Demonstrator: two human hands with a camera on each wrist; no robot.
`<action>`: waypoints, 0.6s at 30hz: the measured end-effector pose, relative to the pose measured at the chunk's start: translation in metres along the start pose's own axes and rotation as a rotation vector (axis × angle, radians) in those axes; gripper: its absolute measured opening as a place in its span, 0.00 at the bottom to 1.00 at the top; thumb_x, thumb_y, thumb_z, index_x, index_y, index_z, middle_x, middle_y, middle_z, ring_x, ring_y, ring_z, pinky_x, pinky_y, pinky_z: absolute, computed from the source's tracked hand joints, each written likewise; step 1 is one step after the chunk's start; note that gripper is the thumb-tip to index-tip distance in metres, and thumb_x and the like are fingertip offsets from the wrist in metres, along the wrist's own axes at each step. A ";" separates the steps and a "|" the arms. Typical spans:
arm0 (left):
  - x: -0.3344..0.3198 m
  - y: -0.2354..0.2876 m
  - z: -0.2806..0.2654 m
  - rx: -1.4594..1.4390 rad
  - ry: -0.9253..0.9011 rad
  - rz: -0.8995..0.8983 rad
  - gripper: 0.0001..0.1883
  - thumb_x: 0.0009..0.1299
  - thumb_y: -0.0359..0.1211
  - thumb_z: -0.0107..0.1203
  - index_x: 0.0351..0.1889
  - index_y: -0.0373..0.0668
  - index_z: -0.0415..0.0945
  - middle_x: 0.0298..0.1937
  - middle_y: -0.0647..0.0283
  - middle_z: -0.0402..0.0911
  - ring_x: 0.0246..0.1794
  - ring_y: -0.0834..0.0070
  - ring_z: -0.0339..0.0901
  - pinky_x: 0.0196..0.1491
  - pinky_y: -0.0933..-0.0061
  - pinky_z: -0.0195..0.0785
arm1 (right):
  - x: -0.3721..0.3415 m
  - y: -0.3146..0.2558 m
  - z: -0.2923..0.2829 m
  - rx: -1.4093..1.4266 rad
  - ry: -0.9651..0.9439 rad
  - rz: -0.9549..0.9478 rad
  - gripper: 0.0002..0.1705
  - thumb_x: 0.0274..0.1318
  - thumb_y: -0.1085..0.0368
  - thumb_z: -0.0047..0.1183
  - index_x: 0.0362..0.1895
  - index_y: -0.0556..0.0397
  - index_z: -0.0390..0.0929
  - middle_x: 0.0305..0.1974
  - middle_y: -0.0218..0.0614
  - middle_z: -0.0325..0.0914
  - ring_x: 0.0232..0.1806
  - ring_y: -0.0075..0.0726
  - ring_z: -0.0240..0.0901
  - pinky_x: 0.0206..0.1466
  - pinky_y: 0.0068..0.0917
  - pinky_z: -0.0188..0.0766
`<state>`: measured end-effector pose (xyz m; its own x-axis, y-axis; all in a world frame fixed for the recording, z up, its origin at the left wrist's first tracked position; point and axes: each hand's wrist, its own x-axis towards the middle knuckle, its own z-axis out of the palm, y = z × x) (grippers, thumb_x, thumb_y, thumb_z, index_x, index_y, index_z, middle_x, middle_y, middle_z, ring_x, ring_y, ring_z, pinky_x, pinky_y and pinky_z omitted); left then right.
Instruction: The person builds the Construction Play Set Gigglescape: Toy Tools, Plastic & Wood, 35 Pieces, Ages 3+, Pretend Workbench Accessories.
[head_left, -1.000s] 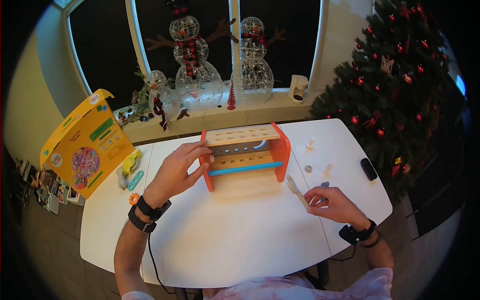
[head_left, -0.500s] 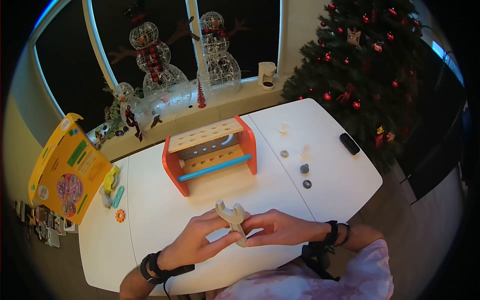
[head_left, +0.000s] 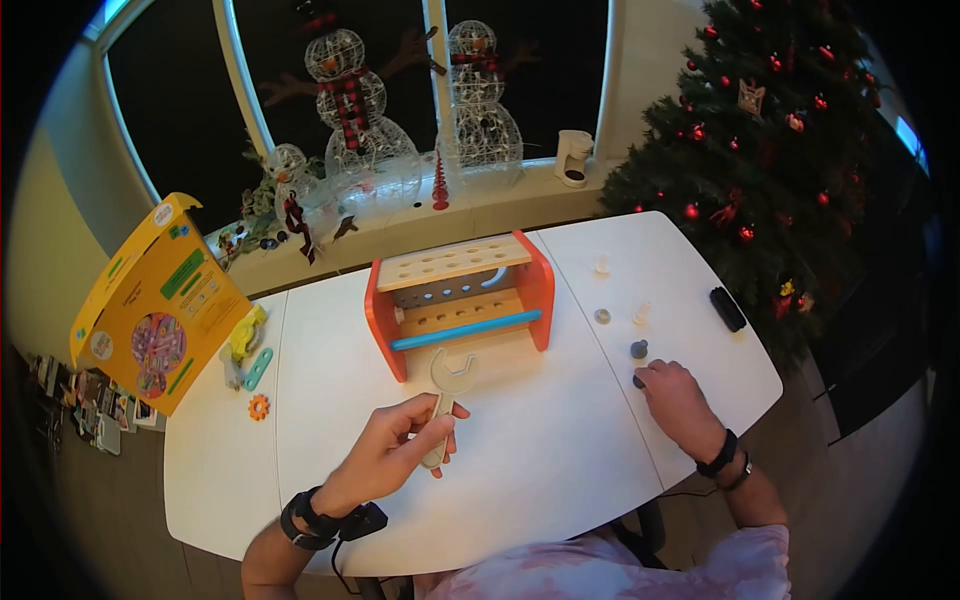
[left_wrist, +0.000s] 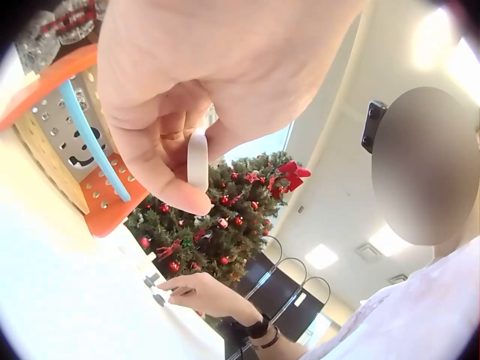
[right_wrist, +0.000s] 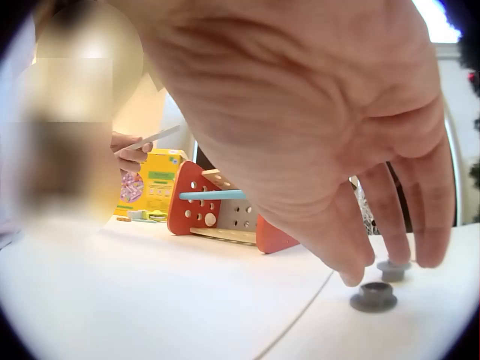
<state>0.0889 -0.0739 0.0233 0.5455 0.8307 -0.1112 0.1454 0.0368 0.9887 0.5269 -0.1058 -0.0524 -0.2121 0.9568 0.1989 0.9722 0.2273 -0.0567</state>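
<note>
A pale grey toy wrench (head_left: 455,384), its open end pointing away from me, is pinched in my left hand (head_left: 390,450) above the table. The thumb lies on its handle in the left wrist view. Over at the right, my right hand (head_left: 685,405) reaches down with extended fingers at a dark grey flanged nut (right_wrist: 373,298). Its fingertips hang right above and behind the nut in the right wrist view. Just beyond stands a grey bolt (head_left: 639,349). Ahead of my left hand is a wooden toy toolbox with red sides (head_left: 541,300) and a blue bar (head_left: 465,330).
Two whitish bolts (head_left: 601,267) and a grey nut (head_left: 602,316) stand farther back, with a black object (head_left: 728,310) near the right edge. At left are a yellow box (head_left: 160,300), a teal strip (head_left: 258,369), an orange gear (head_left: 259,407) and a yellow-green piece (head_left: 248,332).
The right hand brought the wrench from the right to the middle and passed it to the left hand. Afterwards it returned to the grey pieces. The left hand had earlier touched the toolbox.
</note>
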 end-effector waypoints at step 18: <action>-0.002 0.001 -0.001 0.060 -0.096 -0.014 0.19 0.93 0.40 0.51 0.68 0.35 0.82 0.34 0.69 0.80 0.32 0.86 0.76 0.36 0.77 0.77 | 0.058 -0.064 -0.063 0.873 0.003 -0.019 0.12 0.62 0.78 0.67 0.50 0.59 0.86 0.44 0.42 0.92 0.57 0.43 0.93 0.61 0.32 0.89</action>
<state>0.0873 -0.0751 0.0246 0.6189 0.7735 -0.1367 0.2008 0.0124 0.9796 0.4582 -0.0763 0.0249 -0.2261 0.9513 0.2098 0.5446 0.3020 -0.7824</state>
